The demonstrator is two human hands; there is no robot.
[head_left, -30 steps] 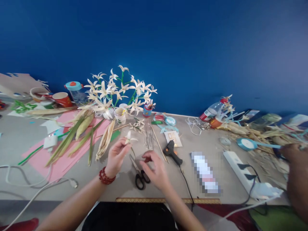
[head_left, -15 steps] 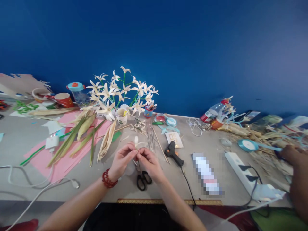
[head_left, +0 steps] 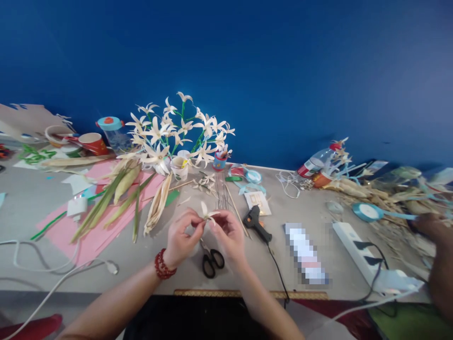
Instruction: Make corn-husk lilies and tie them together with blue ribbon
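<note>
- One table (head_left: 307, 208) carries everything, strewn with husks and pink paper (head_left: 71, 236).
- Many white flowers (head_left: 155, 133) stand at the back on green stems, looking finished to me.
- Both hands meet over the front: the left hand (head_left: 179, 236) and right hand (head_left: 230, 233) pinch one small bloom.
- Glue gun (head_left: 260, 230) and scissors (head_left: 212, 257) lie unheld nearby.
- Smallest, the pinched bloom (head_left: 204, 211) shows only a few petals; I'd judge it partly made, and can't tell whether it has a stem.

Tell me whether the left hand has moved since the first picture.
Yes. Against the scissors, the left hand has moved rightward and now meets the right hand at the small white flower.
</note>
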